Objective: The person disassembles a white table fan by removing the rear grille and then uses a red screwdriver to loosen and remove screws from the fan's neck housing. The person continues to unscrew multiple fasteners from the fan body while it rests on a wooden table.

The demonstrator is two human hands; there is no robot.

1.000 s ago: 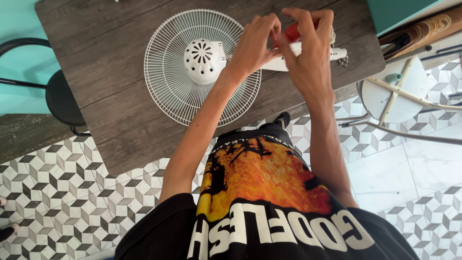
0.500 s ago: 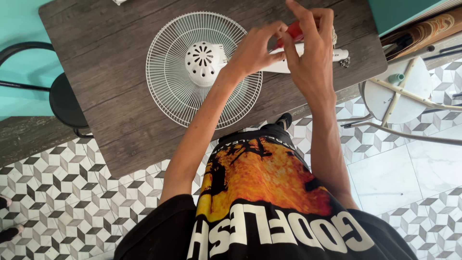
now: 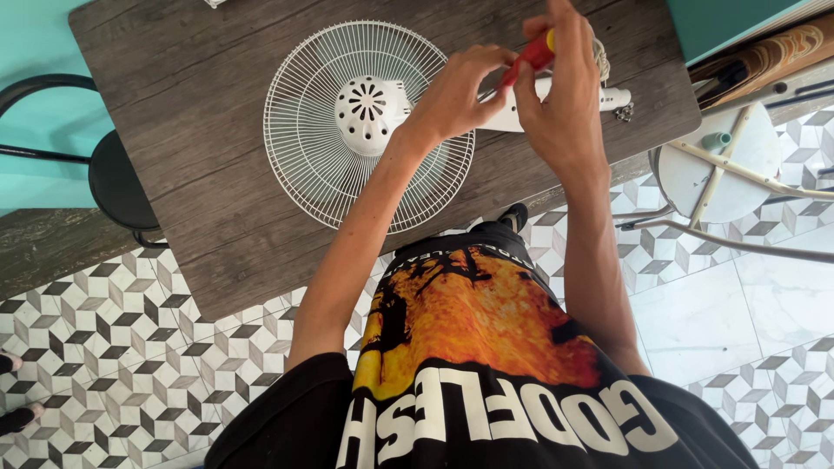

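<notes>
Up top, R hand [image 3: 565,104] fingers clamped round red-handled screwdriver [image 3: 534,54], tip aimed at white fan neck [image 3: 556,91]. L hand [image 3: 456,91] fingers pinched together on same neck, just beside tool. Fan w/ white wire guard [image 3: 321,165] lies flat on dark wood table [image 3: 174,130]. Black chair [image 3: 113,174] at L edge, white stool [image 3: 721,165] on R.

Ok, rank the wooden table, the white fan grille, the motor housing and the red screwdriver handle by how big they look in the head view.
1. wooden table
2. white fan grille
3. motor housing
4. red screwdriver handle, smallest, though the right hand hides part of it, so its full length is unsure.
</notes>
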